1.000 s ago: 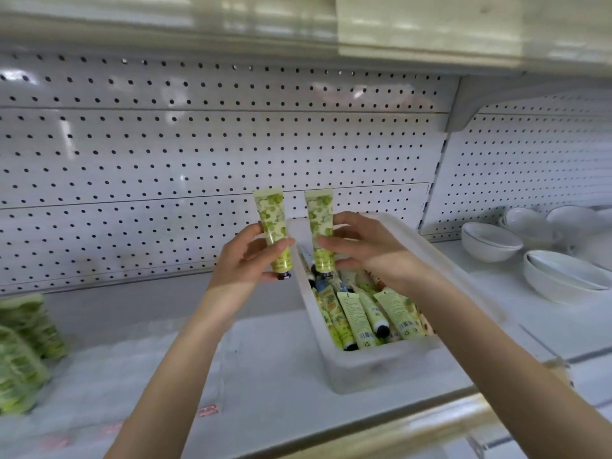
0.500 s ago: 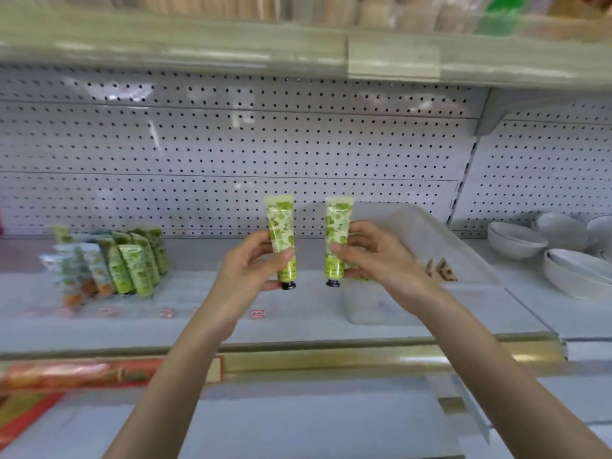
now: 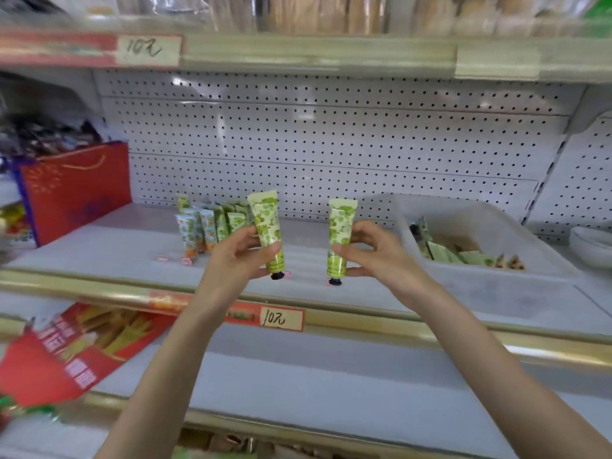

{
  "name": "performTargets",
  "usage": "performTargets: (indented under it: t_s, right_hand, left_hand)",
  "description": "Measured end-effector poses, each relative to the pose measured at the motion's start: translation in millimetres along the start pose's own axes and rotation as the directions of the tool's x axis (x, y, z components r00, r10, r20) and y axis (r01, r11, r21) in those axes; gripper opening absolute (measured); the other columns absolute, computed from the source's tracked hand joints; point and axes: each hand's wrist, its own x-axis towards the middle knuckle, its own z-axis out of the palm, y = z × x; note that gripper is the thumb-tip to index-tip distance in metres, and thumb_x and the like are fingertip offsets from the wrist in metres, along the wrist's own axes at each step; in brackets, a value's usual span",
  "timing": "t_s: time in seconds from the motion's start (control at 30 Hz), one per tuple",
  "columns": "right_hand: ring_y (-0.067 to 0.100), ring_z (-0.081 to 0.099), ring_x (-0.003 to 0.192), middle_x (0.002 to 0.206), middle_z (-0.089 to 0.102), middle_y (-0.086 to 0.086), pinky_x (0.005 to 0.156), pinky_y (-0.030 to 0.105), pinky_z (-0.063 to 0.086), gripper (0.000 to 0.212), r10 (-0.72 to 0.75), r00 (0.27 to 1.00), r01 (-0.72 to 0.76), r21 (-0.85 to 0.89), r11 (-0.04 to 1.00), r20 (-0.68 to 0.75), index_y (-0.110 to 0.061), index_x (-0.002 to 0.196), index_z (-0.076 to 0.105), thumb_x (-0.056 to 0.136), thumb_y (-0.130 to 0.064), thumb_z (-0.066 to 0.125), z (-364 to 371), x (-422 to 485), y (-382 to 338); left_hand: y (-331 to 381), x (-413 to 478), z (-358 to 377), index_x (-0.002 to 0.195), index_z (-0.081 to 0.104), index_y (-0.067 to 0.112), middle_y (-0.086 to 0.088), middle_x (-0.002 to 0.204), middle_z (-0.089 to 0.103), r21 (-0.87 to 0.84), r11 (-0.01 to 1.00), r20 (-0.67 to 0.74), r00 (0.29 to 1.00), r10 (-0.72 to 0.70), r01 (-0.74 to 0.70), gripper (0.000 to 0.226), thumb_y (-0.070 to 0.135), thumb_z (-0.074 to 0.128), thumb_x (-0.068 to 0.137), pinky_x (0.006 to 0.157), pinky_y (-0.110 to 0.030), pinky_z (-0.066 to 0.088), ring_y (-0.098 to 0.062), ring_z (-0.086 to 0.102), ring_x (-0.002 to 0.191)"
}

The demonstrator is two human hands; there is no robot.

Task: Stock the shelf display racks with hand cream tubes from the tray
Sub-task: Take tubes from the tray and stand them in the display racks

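Observation:
My left hand (image 3: 240, 258) grips a green hand cream tube (image 3: 266, 223) upright, black cap down, above the white shelf (image 3: 99, 246). My right hand (image 3: 381, 256) holds a second green tube (image 3: 341, 226) the same way, a little to the right. Both tubes hang over the shelf's middle. A row of several stocked tubes (image 3: 212, 223) stands at the back, just left of my left hand. The translucent tray (image 3: 496, 289) sits on the shelf to the right of my right hand, with several tubes lying in it.
A red gift bag (image 3: 76, 190) stands at the shelf's left end. White bowls (image 3: 592, 246) sit at the far right. Pegboard (image 3: 331, 144) backs the shelf. A gold rail with a price tag (image 3: 281, 319) edges the front. Red packets (image 3: 66, 352) lie on the lower shelf.
Both hands lifted the two tubes out of the tray and carried them left over the shelf; they now sit slightly farther apart. The view swung left, bringing the stocked row and red bag in.

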Motion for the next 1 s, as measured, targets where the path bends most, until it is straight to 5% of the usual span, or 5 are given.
performTargets:
  t_s: [0.13, 0.27, 0.53, 0.7, 1.0]
  right_hand:
    - [0.013, 0.062, 0.096, 0.105, 0.060, 0.004, 0.075, 0.030, 0.058, 0.025, -0.015, 1.000, 0.015, -0.051, 0.999, 0.008, -0.013, 0.108, 0.058, 0.085, -0.012, 0.067, 28.5, 21.8, -4.9]
    - [0.015, 0.062, 0.096, 0.107, 0.060, 0.008, 0.069, 0.024, 0.058, 0.026, -0.037, 0.999, 0.037, -0.068, 0.997, -0.006, -0.009, 0.110, 0.058, 0.085, -0.011, 0.066, 64.7, 51.1, -7.2]
    - [0.018, 0.064, 0.089, 0.109, 0.060, 0.007, 0.072, 0.022, 0.057, 0.029, -0.044, 0.992, 0.031, -0.112, 0.993, -0.121, -0.008, 0.111, 0.056, 0.086, -0.018, 0.066, 151.5, 112.3, 8.7]
    - [0.025, 0.063, 0.097, 0.099, 0.063, -0.001, 0.083, 0.037, 0.055, 0.022, -0.096, 0.962, 0.061, -0.142, 0.988, -0.255, -0.011, 0.105, 0.055, 0.086, -0.014, 0.066, 196.8, 136.6, 32.2]
    - [0.015, 0.061, 0.086, 0.089, 0.061, -0.007, 0.074, 0.033, 0.052, 0.022, -0.165, 0.905, 0.059, -0.267, 0.962, -0.393, -0.017, 0.102, 0.054, 0.085, -0.016, 0.068, 241.3, 154.2, 75.5]
  left_hand:
    - [-2.7, 20.2, -37.0, 0.092, 0.059, 0.028, 0.001, 0.091, 0.065, 0.025, 0.999, -0.045, 0.998, 0.036, -0.035, 0.021, 0.009, 0.064, 0.084, 0.066, -0.017, 0.056, -0.003, 0.065, 0.076]
    - [-6.1, 48.3, -77.0, 0.087, 0.051, 0.035, 0.015, 0.083, 0.059, 0.013, 0.998, -0.068, 0.996, 0.064, -0.063, 0.028, 0.011, 0.065, 0.084, 0.055, -0.009, 0.049, -0.001, 0.064, 0.068]
    - [-24.8, 110.0, -164.2, 0.111, 0.055, 0.023, -0.005, 0.105, 0.063, 0.151, 0.988, 0.070, 0.997, 0.028, -0.038, 0.035, 0.022, 0.071, 0.080, 0.087, -0.034, 0.053, -0.017, 0.062, 0.097]
    - [-33.6, 131.5, -196.5, 0.100, 0.057, 0.025, 0.003, 0.098, 0.064, 0.138, 0.985, 0.130, 0.988, 0.086, -0.104, 0.024, 0.015, 0.069, 0.081, 0.073, -0.020, 0.055, -0.010, 0.062, 0.088]
    - [-54.0, 144.9, -227.9, 0.100, 0.059, 0.028, -0.002, 0.102, 0.066, 0.115, 0.988, 0.162, 0.983, 0.087, -0.106, 0.027, 0.018, 0.071, 0.079, 0.078, -0.034, 0.057, -0.021, 0.066, 0.093]
